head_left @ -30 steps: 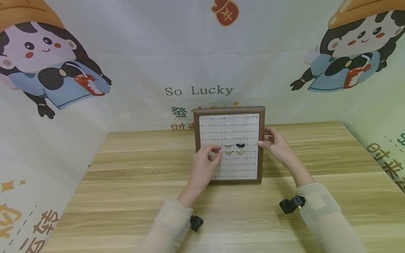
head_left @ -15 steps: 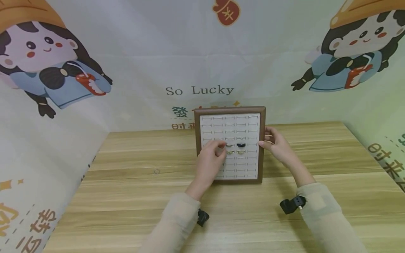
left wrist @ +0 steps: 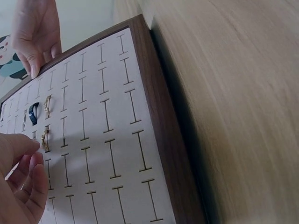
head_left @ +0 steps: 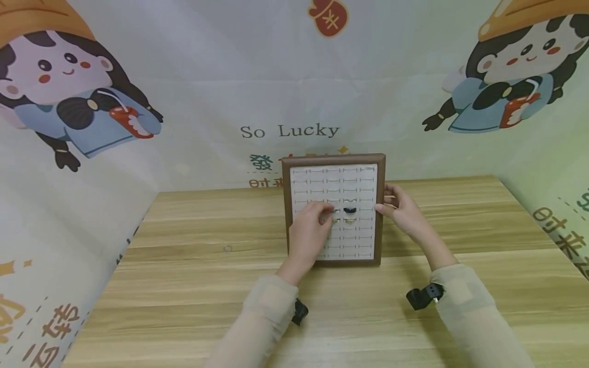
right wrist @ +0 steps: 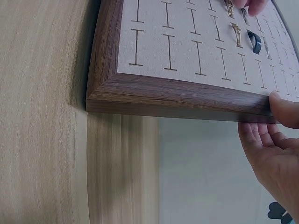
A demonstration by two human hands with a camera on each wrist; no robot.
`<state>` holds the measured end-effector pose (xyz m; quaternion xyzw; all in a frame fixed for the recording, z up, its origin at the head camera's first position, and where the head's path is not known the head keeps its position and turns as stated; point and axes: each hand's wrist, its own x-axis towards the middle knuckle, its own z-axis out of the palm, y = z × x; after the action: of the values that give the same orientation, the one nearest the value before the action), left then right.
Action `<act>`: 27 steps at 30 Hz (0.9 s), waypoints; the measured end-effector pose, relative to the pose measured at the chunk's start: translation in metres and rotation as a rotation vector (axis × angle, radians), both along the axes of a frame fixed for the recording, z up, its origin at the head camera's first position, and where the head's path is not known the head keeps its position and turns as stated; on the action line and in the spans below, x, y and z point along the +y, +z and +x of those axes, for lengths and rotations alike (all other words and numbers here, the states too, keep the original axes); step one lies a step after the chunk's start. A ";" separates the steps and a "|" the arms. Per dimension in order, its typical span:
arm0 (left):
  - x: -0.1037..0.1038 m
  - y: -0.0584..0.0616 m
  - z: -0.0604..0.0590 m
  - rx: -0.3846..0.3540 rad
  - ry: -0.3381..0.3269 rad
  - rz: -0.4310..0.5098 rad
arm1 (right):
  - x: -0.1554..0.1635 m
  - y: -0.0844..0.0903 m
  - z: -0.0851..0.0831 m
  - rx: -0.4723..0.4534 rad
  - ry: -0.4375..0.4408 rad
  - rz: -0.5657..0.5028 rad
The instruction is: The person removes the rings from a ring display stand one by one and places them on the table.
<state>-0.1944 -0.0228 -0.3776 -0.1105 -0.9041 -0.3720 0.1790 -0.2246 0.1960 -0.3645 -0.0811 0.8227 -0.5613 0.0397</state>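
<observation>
A ring display board (head_left: 303, 177), white with slits in a brown wooden frame, stands tilted on the table. My right hand (head_left: 406, 213) grips its right side, thumb on the front edge, fingers behind. In front of the board my left hand (head_left: 307, 232) has curled fingers, the tips right at a silver ring (right wrist: 244, 17) in a slot. Whether they pinch it I cannot tell. Beside it sit a black ring (head_left: 349, 210), two gold rings, one of them lower right (head_left: 350, 221), and a thin silver ring (right wrist: 266, 47).
A loose ring (head_left: 227, 249) lies on the wooden table (head_left: 193, 286) left of the board. A printed cloth backdrop (head_left: 207, 102) rises behind and along both sides. Each sleeve carries a black wrist camera, such as the right one (head_left: 424, 297).
My left hand has moved right across the front of the board, up to the silver ring, and now partly covers it. The right hand and the board have stayed in place.
</observation>
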 end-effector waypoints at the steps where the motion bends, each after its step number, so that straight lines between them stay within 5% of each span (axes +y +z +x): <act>1: 0.000 0.000 0.000 0.008 0.002 -0.007 | 0.000 0.000 0.000 -0.002 -0.001 -0.003; 16: 0.005 -0.002 -0.003 0.013 0.036 -0.101 | 0.000 0.001 0.000 -0.001 -0.006 0.003; 27: 0.003 -0.004 -0.001 0.015 0.018 -0.050 | 0.000 0.000 0.000 0.014 -0.004 -0.004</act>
<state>-0.1957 -0.0200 -0.3817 -0.1095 -0.9127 -0.3468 0.1864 -0.2251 0.1960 -0.3650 -0.0834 0.8220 -0.5624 0.0325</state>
